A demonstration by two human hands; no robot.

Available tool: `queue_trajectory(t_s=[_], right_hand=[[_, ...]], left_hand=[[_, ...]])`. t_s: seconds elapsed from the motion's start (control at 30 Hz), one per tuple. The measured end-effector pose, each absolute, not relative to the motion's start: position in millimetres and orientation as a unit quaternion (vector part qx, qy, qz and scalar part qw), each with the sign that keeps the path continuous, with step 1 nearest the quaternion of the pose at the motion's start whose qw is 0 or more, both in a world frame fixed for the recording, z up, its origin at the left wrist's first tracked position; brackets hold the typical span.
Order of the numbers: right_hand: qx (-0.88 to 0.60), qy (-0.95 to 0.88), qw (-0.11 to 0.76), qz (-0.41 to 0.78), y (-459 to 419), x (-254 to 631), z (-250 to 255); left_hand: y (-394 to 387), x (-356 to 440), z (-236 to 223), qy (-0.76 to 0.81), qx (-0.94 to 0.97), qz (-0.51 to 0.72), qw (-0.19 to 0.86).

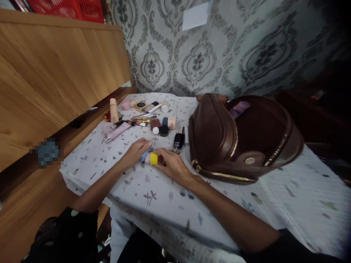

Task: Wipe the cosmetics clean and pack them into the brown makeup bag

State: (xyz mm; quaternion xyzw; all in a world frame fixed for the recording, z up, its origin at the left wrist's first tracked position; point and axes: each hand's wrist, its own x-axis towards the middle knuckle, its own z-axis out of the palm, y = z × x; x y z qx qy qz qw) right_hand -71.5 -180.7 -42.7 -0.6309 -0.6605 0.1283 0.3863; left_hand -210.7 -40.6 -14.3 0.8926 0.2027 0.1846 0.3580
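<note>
Both hands meet at the middle of the white patterned tablecloth [287, 197]. My left hand [136, 150] is closed on a bit of blue cloth [144, 156] pressed against a small tube with a yellow band [152, 158]. My right hand [172, 165] grips that tube from the right side. A black car key fob [178, 140] lies just beyond my right hand. An open brown leather bag [219, 138] stands to the right, its zip undone, with a purple item [239, 108] inside.
Several cosmetics [142, 117] lie scattered at the table's far left: a pink tube [117, 132], a beige bottle [113, 110], small jars and lipsticks. A wooden headboard and ledge [55, 80] run along the left. Patterned wallpaper [219, 47] backs the table.
</note>
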Motion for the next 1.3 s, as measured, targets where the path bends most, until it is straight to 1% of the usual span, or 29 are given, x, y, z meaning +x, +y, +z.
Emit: queue_trajectory(t_s=[0.1,0.33,0.5,0.6,0.7,0.8,0.9,0.97,1.03,1.2,1.3], right_hand=[[-0.627,-0.660,0.392,0.134,-181.2,-71.4,-43.4],[-0.630,-0.639,0.404,0.178,-181.6,-71.0,-39.1],[-0.615,-0.588,0.472,0.231,-182.3,-69.3,-35.5],[-0.591,-0.541,0.520,0.298,-180.8,-67.8,-35.2],[-0.541,-0.490,0.571,0.375,-178.5,-66.5,-34.3],[-0.494,-0.444,0.604,0.441,-176.6,-65.4,-32.3],[-0.472,-0.428,0.613,0.467,-175.7,-64.8,-30.6],[-0.478,-0.424,0.614,0.463,-175.2,-65.1,-30.6],[-0.494,-0.420,0.617,0.445,-174.5,-66.2,-31.9],[-0.520,-0.422,0.619,0.411,-173.8,-68.1,-34.5],[-0.501,-0.417,0.623,0.432,-175.5,-67.6,-31.2]], left_hand=[[-42.6,-218.7,-14.6,0.176,0.907,0.167,0.343],[-50.1,-240.8,-14.6,0.097,0.955,0.136,0.245],[-56.2,-240.4,-21.2,0.102,0.963,0.148,0.203],[-58.5,-238.7,-22.0,0.113,0.951,0.149,0.246],[-59.1,-238.9,-18.3,0.114,0.918,0.160,0.346],[-59.9,-239.9,-12.0,0.104,0.880,0.155,0.438],[-62.9,-240.5,-8.0,0.107,0.865,0.153,0.466],[-65.8,-240.3,-9.2,0.135,0.868,0.166,0.448],[-68.5,-239.0,-13.9,0.159,0.878,0.196,0.407],[-72.1,-232.0,-27.7,0.147,0.901,0.269,0.307],[-73.0,-229.9,-26.1,0.172,0.891,0.284,0.309]])
